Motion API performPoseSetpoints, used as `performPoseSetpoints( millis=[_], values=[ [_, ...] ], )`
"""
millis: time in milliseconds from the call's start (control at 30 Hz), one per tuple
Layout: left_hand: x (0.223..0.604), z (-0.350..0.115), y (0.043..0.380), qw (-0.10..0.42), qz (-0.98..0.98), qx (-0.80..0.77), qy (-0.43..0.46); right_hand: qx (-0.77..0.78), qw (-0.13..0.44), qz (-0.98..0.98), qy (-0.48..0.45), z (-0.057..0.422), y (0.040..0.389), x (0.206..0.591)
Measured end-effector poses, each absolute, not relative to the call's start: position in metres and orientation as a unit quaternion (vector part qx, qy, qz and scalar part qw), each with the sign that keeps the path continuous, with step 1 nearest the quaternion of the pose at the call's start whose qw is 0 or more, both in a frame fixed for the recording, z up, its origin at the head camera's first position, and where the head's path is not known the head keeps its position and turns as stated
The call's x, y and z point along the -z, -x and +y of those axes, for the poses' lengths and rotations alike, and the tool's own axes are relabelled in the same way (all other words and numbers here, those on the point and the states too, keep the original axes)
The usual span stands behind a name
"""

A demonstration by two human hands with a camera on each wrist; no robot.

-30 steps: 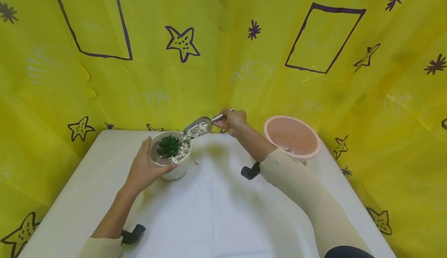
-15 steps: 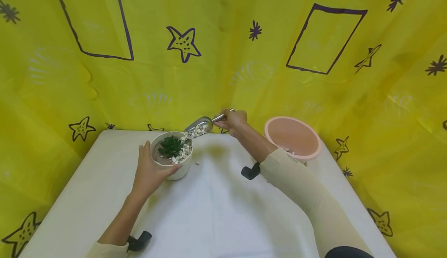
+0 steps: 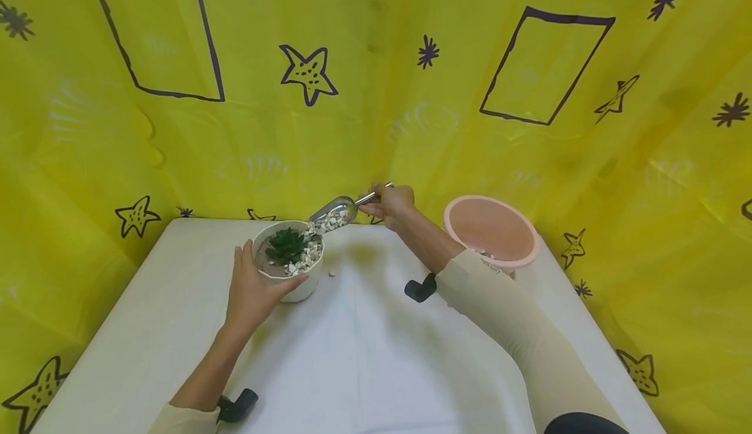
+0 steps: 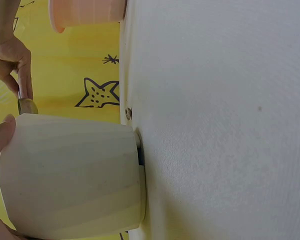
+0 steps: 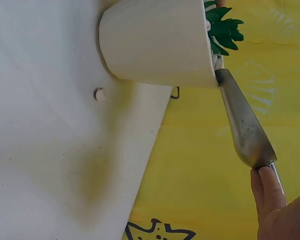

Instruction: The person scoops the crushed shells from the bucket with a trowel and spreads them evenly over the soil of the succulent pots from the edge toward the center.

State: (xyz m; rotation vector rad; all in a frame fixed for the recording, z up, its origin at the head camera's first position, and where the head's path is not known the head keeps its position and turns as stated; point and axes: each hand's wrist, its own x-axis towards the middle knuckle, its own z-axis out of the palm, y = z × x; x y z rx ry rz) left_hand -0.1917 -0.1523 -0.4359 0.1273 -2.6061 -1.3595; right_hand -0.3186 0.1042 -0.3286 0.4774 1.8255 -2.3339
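Evenly lit, the white tabletop (image 3: 352, 369) spreads from the near side back to a yellow sheet (image 3: 364, 127) printed with dark stars and rectangles, which hangs behind the far edge and along both sides. Small specks dot the white covering, and soft shadows fall near the pot. A single loose pebble (image 3: 331, 275) lies just to the right of the white pot (image 3: 302, 290).

That pot stands near the far edge, left of centre, with a green succulent (image 3: 286, 246) and pale stones (image 3: 304, 263) filling its right side. The left hand (image 3: 251, 295) grips it, thumb across the front and fingers at the left rim. The right hand (image 3: 395, 205) pinches the handle of a metal scoop (image 5: 247, 130), held level with the far edge, its stone-laden tip at the pot's right rim.

A pink basin (image 3: 532, 245) occupies the far right corner, close to the right edge. Between pot and basin runs a broad stretch of tabletop, widening towards the near side; a narrower strip lies left of the pot.
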Motion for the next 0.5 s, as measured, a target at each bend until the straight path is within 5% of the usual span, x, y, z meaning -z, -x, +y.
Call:
performPoseSetpoints(
  millis=[500],
  values=[
    [0.442,-0.172,0.205,0.062,-0.883,0.465,0.007,0.786,0.047,0.598,-0.149,0.106,0.322,0.329]
  ],
)
